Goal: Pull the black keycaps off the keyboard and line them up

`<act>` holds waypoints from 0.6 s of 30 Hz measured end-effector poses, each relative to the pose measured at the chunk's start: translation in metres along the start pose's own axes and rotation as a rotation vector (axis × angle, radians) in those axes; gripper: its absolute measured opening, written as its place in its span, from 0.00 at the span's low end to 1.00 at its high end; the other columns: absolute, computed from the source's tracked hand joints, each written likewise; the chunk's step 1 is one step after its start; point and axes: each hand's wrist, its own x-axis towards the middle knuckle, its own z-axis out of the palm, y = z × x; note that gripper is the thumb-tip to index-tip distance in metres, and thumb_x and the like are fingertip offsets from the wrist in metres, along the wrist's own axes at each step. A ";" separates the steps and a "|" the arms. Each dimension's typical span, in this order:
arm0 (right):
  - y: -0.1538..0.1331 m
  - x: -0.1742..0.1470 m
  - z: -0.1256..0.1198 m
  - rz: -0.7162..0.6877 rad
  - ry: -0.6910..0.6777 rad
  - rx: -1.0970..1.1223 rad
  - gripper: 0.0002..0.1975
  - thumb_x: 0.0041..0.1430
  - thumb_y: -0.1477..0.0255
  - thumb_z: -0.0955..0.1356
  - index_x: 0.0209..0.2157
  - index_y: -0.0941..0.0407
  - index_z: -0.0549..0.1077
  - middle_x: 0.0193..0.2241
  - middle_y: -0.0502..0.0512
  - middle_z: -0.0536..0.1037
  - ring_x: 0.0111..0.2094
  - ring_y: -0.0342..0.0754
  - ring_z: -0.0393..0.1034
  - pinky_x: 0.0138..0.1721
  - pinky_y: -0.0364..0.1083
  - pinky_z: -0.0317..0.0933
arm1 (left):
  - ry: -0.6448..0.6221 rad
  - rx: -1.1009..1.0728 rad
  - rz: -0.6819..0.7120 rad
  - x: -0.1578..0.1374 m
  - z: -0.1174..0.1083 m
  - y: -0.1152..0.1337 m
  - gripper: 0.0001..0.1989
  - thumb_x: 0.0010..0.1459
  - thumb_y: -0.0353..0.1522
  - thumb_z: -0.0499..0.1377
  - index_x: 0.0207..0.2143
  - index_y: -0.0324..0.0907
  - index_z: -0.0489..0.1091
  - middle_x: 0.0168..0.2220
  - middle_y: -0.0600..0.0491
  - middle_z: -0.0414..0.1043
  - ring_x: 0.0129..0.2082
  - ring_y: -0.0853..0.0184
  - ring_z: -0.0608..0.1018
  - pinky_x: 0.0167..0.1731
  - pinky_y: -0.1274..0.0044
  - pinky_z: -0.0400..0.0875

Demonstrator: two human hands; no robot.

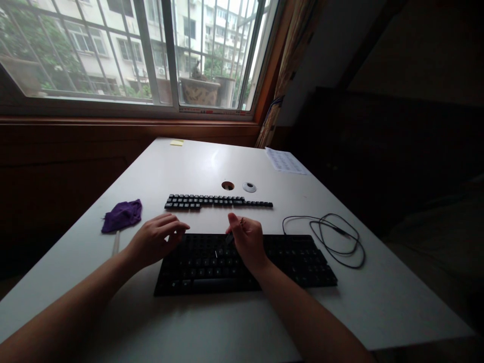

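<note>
A black keyboard (212,286) lies flat on the white table, its upper rows partly without keycaps. Over its middle, my right hand (247,242) is closed with the thumb up. A small dark piece shows at its fingertips, too dim to name. A short thin white line stands out on the keys just left of it. My left hand (159,236) hovers at the keyboard's upper left corner, fingers loosely bent and apart, with nothing seen in them. Beyond both hands, loose black keycaps (204,200) are lined up in rows.
Left on the white table (196,333) is a purple cloth (123,216) with a pale stick (116,243). A coiled cable (340,232) lies right. Farther back are a cable hole (228,185), its round cover (249,187), a printed sheet (286,161) and yellow notes (176,143).
</note>
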 end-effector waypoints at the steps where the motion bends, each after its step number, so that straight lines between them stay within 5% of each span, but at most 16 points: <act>1: -0.001 -0.001 0.000 -0.012 0.007 0.001 0.27 0.65 0.56 0.63 0.17 0.57 0.73 0.12 0.47 0.65 0.16 0.40 0.61 0.22 0.41 0.53 | 0.003 0.005 0.015 0.000 0.000 0.002 0.09 0.62 0.26 0.55 0.42 0.42 0.74 0.32 0.51 0.73 0.31 0.68 0.72 0.31 0.77 0.68; 11: -0.002 -0.003 0.000 -0.041 0.028 -0.005 0.27 0.65 0.56 0.63 0.17 0.57 0.73 0.13 0.47 0.65 0.16 0.41 0.61 0.21 0.42 0.53 | -0.098 0.038 0.140 0.003 0.006 0.023 0.10 0.64 0.28 0.55 0.46 0.45 0.72 0.35 0.50 0.74 0.33 0.65 0.73 0.33 0.73 0.70; 18: 0.001 -0.004 0.002 0.128 -0.039 0.165 0.24 0.62 0.53 0.65 0.21 0.57 0.74 0.11 0.45 0.64 0.13 0.40 0.60 0.16 0.39 0.52 | -0.108 0.029 0.113 0.004 0.009 0.026 0.11 0.64 0.30 0.57 0.49 0.45 0.71 0.37 0.50 0.74 0.36 0.64 0.74 0.36 0.72 0.72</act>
